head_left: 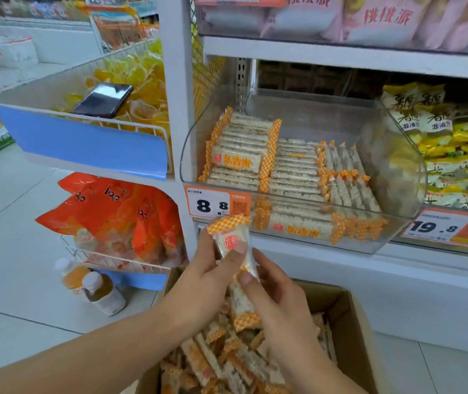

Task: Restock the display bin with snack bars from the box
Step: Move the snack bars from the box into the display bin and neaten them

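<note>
Both hands' grip [237, 268] pinches bars [234, 245] below bin [397, 231].

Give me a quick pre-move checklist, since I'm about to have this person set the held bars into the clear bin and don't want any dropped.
1. Grip on the snack bars: ok, left hand and right hand both pinch them.
2. How many bars are held: cannot tell, they overlap.
3. Room in the display bin: ok, its back and right side stand open above the stacked bars.
4. Path to the bin: ok, nothing lies between the hands and its front lip.
5. Supply in the box: ok, many bars remain.
6. Wrapper condition: cannot tell, blurred.
</note>
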